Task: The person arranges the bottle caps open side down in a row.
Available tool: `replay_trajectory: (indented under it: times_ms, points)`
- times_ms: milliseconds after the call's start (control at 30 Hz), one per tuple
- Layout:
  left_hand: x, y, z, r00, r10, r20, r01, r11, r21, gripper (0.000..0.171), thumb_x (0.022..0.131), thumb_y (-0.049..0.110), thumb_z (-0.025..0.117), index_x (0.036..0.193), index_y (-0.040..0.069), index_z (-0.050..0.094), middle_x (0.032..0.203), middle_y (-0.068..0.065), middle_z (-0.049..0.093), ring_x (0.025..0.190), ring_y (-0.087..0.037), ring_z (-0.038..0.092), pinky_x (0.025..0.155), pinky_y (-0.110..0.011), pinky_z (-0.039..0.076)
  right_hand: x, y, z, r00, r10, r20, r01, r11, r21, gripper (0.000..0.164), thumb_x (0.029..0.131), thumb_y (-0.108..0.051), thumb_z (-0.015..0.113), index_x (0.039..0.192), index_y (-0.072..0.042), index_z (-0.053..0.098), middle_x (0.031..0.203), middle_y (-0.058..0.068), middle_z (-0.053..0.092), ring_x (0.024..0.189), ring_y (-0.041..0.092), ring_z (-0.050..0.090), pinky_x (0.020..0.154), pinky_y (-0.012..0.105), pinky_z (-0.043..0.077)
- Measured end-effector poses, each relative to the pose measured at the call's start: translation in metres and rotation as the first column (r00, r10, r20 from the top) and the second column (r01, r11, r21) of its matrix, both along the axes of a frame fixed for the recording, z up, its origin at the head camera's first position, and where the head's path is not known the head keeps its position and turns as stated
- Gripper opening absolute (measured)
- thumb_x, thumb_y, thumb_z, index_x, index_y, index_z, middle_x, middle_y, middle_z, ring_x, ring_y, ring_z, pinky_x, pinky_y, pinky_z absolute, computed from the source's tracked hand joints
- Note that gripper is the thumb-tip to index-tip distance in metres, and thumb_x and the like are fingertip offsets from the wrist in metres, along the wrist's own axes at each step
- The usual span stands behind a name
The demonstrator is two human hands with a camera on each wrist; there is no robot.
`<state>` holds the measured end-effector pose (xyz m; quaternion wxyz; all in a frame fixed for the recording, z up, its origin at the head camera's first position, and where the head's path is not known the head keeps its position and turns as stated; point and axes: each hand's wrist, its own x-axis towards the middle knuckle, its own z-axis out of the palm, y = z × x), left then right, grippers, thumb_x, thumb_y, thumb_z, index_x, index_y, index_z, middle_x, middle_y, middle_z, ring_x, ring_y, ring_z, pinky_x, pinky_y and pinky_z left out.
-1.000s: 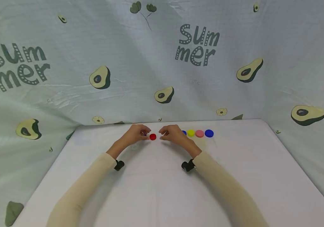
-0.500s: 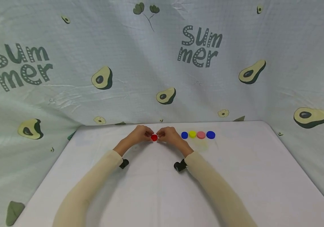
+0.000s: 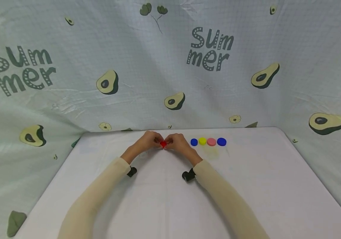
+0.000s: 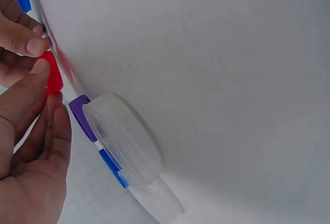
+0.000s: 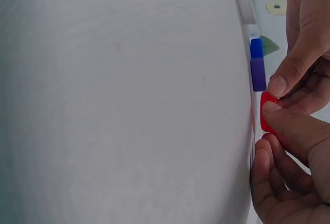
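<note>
Both hands meet at a small round red cap near the far edge of the white table. My left hand pinches its left side, thumb on the cap in the left wrist view. From the other side my right hand grips it between thumb and fingers. In both wrist views the red cap stands tilted up, a red reflection on the tabletop beside it. A purple cap and a blue cap lie left of the hands, largely hidden in the head view.
Right of the hands, a blue cap, a yellow cap, a pink cap and a larger blue cap form a row. Clear ridged round lids stand left. A patterned cloth hangs behind the table.
The hands have come together from either side of the red cap and now hold it. The cap has tilted up from lying flat. The row of caps at the right has stayed put.
</note>
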<state>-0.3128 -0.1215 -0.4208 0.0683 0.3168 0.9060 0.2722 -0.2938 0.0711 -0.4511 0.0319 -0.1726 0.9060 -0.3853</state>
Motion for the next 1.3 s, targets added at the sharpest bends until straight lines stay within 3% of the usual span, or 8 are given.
replay_trajectory:
  times_ms: [133,267,500,700,867,1000,1133,1300]
  points:
    - [0.004,-0.002,-0.001,1.0,0.003,-0.021,-0.002,0.999,0.036,0.022,0.087,0.001,0.079,0.108,-0.004,0.074,0.099,-0.012,0.074,0.088,-0.02,0.068,0.079,-0.031,0.058,0.005,0.005,0.004,1.0,0.002,-0.005,-0.003,1.0,-0.022,0.025,0.089,-0.014,0.08,0.112,-0.006,0.075,0.095,0.003,0.073,0.085,0.016,0.063,0.079,0.025,0.056]
    - [0.011,-0.002,0.0,1.0,0.0,-0.016,0.002,0.992,0.129,0.023,0.091,0.001,0.074,0.114,-0.003,0.072,0.108,-0.013,0.073,0.096,-0.023,0.07,0.086,-0.035,0.059,0.01,0.011,0.012,0.999,-0.015,-0.029,0.013,0.998,-0.069,0.025,0.09,-0.014,0.079,0.113,-0.005,0.075,0.096,0.004,0.073,0.085,0.016,0.065,0.078,0.025,0.057]
    - [0.026,0.001,0.007,0.999,0.045,-0.003,-0.043,0.971,0.236,0.026,0.097,0.014,0.069,0.12,0.002,0.071,0.115,-0.011,0.073,0.101,-0.024,0.071,0.088,-0.034,0.059,0.02,0.022,0.024,0.993,-0.011,-0.116,-0.008,0.987,-0.161,0.026,0.093,-0.016,0.077,0.115,-0.003,0.074,0.106,0.008,0.074,0.095,0.02,0.069,0.085,0.028,0.059]
    - [0.036,0.004,0.01,0.997,0.062,0.036,-0.07,0.948,0.311,0.028,0.1,0.021,0.067,0.122,0.005,0.071,0.115,-0.009,0.074,0.096,-0.031,0.069,0.076,-0.03,0.056,0.029,0.032,0.022,0.965,0.004,-0.264,-0.06,0.977,-0.207,0.029,0.091,-0.011,0.077,0.119,-0.004,0.073,0.113,0.009,0.074,0.099,0.02,0.072,0.089,0.03,0.059]
    - [0.041,0.007,0.008,0.994,0.05,0.099,-0.083,0.929,0.36,0.03,0.1,0.021,0.066,0.123,0.003,0.07,0.116,-0.01,0.073,0.104,-0.03,0.07,0.09,-0.035,0.058,0.032,0.038,0.018,0.942,0.025,-0.336,-0.11,0.965,-0.238,0.025,0.089,-0.007,0.078,0.114,-0.006,0.075,0.109,0.006,0.074,0.099,0.019,0.072,0.088,0.03,0.059]
    - [0.044,0.011,0.008,0.992,0.033,0.119,-0.076,0.918,0.388,0.03,0.1,0.02,0.066,0.123,0.002,0.07,0.115,-0.011,0.073,0.104,-0.032,0.07,0.092,-0.041,0.058,0.034,0.042,0.016,0.924,0.041,-0.38,-0.143,0.959,-0.244,0.023,0.089,-0.005,0.078,0.112,-0.007,0.076,0.108,0.005,0.073,0.1,0.018,0.071,0.088,0.029,0.059]
    - [0.047,0.014,0.008,0.998,0.033,0.051,-0.051,0.913,0.404,0.028,0.099,0.02,0.068,0.121,0.003,0.071,0.114,-0.009,0.074,0.101,-0.026,0.072,0.089,-0.036,0.059,0.034,0.047,0.015,0.908,0.044,-0.416,-0.156,0.958,-0.239,0.023,0.089,-0.005,0.077,0.113,-0.007,0.075,0.109,0.005,0.074,0.099,0.018,0.071,0.089,0.028,0.058]
    - [0.049,0.018,0.004,0.989,0.031,-0.142,0.038,0.891,0.453,0.028,0.095,0.009,0.071,0.122,0.002,0.071,0.113,-0.011,0.075,0.099,-0.022,0.074,0.086,-0.032,0.06,0.035,0.051,0.017,0.887,0.03,-0.46,-0.154,0.96,-0.234,0.024,0.089,-0.007,0.078,0.113,-0.006,0.075,0.108,0.006,0.075,0.099,0.018,0.072,0.088,0.028,0.059]
